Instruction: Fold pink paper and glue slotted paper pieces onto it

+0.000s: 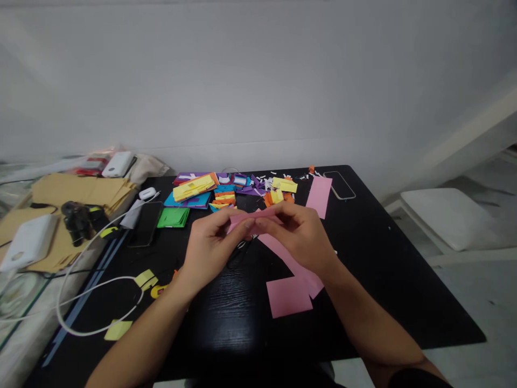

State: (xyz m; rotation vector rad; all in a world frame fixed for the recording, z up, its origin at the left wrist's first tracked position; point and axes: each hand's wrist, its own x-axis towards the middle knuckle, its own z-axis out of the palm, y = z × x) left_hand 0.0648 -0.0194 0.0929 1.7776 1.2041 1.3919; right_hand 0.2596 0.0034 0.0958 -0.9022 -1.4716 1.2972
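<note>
A piece of pink paper (264,214) is pinched between my two hands above the middle of the black table (375,269). My left hand (214,240) grips its left part, and my right hand (302,234) grips its right part, with both thumbs meeting at the near edge. Beneath my right hand lies a long pink strip (297,264), partly covered by my wrist. Closer to me is a pink rectangle (288,296), lying flat. Dark-handled scissors (241,246) show just under my hands, mostly hidden.
Folded yellow papers (196,187), green papers (173,217) and paper scraps (258,186) lie at the back. Another pink sheet (320,196) is beside a phone case (340,186). A dark phone (146,223) and white cable (60,302) occupy the left. A white stool (448,215) stands right.
</note>
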